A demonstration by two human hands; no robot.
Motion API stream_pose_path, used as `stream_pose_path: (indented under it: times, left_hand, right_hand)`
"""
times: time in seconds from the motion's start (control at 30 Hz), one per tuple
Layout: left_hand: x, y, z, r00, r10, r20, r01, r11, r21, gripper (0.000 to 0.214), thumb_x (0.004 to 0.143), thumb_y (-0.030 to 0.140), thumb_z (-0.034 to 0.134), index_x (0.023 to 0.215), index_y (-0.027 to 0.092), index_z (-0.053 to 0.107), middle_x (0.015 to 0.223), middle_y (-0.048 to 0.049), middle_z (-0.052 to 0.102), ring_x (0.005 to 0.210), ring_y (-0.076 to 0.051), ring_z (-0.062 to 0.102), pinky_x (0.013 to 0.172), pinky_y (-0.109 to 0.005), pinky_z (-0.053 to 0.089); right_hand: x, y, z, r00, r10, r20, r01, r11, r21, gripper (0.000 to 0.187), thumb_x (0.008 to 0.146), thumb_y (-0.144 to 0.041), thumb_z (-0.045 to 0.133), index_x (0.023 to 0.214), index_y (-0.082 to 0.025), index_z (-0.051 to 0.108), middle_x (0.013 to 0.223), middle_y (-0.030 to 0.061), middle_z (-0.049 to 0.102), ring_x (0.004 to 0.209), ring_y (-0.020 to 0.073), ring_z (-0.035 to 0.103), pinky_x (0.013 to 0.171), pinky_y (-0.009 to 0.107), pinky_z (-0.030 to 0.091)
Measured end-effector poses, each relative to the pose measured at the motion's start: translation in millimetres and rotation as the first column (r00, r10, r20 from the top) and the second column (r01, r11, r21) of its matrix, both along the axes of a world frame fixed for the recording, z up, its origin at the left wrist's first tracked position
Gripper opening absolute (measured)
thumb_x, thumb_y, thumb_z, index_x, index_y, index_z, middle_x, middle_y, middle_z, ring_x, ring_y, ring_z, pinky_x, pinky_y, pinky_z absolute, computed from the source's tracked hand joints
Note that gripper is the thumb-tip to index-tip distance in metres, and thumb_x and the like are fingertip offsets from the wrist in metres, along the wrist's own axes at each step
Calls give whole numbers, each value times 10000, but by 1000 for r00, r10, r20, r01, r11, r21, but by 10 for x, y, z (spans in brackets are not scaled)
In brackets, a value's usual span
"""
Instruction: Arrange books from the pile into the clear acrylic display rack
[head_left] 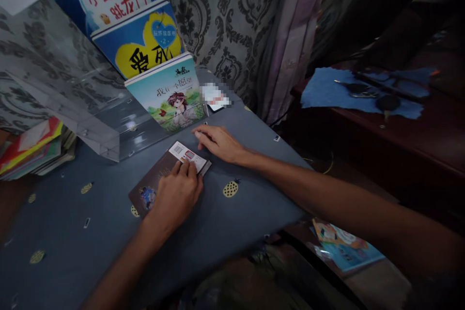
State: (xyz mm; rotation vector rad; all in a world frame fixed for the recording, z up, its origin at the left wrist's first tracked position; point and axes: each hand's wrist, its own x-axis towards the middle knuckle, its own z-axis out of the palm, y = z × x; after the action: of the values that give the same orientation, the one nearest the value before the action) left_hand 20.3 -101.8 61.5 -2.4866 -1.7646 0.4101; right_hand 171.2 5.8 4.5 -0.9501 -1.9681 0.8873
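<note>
"Head view: what covers the desk [69, 247]?"

"Pineapple-print cloth [254, 213]; a patterned curtain [221, 14] hangs behind."

"And the grips?"

"Left grip [178, 186] rests, unclenched, atop a brown book [160, 169] on the desk; right grip [220, 144], loosely spread, is near."

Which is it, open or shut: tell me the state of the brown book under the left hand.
Shut: the brown book lies flat beneath the left hand, cover facing up, no inner pages spread.
</note>
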Motion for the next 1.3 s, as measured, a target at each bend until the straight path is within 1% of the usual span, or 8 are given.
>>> stream_pose_path:
  times: [0.17,0.4,0.57,0.63,0.73,0.9,1.03,1.3]
  left_hand:
    - [10,3,-14,1000,-8,-1,8,1000,15,337,1035,240,404,1251,102,621,1318,-189,664,1204,-313,655,864,-432,617]
    - [-15,-16,-127,999,-36,40,32,996,86,341,1029,261,399,1214,99,635,1290,-204,668,1197,-333,643,781,-419,620]
    - [-56,4,-67,997,-31,74,26,997,76,326,1038,343,419,1112,144,667,1165,-164,706,1077,-310,674,729,-389,605]
    - [-127,75,-30,992,-37,120,28,997,75,324,1047,330,396,1099,170,672,1146,-132,717,1047,-293,684,770,-398,601]
    - [-301,240,-57,976,-37,217,7,991,136,307,1040,278,407,1223,178,633,1302,-125,675,1154,-287,660,897,-418,585]
    - [-582,468,-313,936,-78,343,9,980,198,373,1024,262,423,1345,135,562,1446,-171,585,1316,-294,581,1081,-470,499]
    - [-664,513,-461,902,-120,415,26,974,225,402,1022,281,415,1364,107,538,1458,-199,565,1343,-298,554,1102,-490,479]
    - [-713,560,-517,869,-156,470,59,975,214,370,1025,275,409,1340,148,554,1472,-167,562,1401,-285,495,1127,-521,447]
  right_hand:
    - [4,-5,1,1000,15,-16,-15,1000,16,309,1032,-300,400,1053,-144,667,748,21,692,714,156,602,734,273,408]
    - [1,-18,32,1000,15,6,-15,1000,15,304,1038,-303,396,1014,-159,663,752,18,695,692,149,584,706,269,392]
    - [-3,-53,61,999,34,26,-35,999,12,313,1036,-300,403,904,-161,650,728,20,689,700,149,595,718,270,390]
    - [-10,-72,65,997,72,39,-72,997,16,328,1034,-299,403,835,-167,628,700,14,672,696,147,597,721,269,389]
    - [-17,-95,66,992,112,62,-114,993,23,351,1034,-305,406,761,-182,588,683,2,651,670,137,579,710,264,381]
    - [-4,-107,80,988,127,85,-130,991,31,371,1030,-294,412,711,-185,564,674,4,637,663,135,568,703,264,372]
    - [0,-105,80,986,137,92,-141,989,34,383,1031,-307,409,702,-188,566,657,-3,619,647,130,553,684,261,363]
    - [-25,-92,29,990,116,84,-121,992,47,387,1024,-322,415,696,-189,573,647,-9,603,627,123,531,669,262,354]
